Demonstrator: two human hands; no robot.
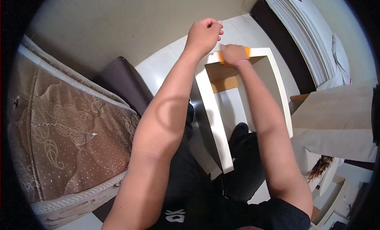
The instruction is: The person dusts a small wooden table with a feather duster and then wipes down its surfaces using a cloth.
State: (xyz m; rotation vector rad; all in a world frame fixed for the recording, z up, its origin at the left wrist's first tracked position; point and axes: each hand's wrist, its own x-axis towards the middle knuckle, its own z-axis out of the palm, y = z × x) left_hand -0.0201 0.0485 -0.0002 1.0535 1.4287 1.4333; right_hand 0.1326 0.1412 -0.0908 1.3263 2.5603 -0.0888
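My right hand point(234, 56) presses a yellow cloth point(247, 52) onto the far edge of a white box-like frame point(215, 119). The frame is open in the middle, with the floor showing through it. Up and to the left, my left hand point(205, 35) is raised in the air beyond the frame's far left corner, its fingers curled in. Whether anything small is between those fingers cannot be made out. A thin band circles my right wrist.
A brown patterned mattress point(79, 131) leans on the left, beside a dark padded piece point(122, 81). A bed with white bedding point(304, 36) stands at the upper right. Beige cloth point(336, 119) hangs on the right. My dark shoe point(240, 131) shows inside the frame.
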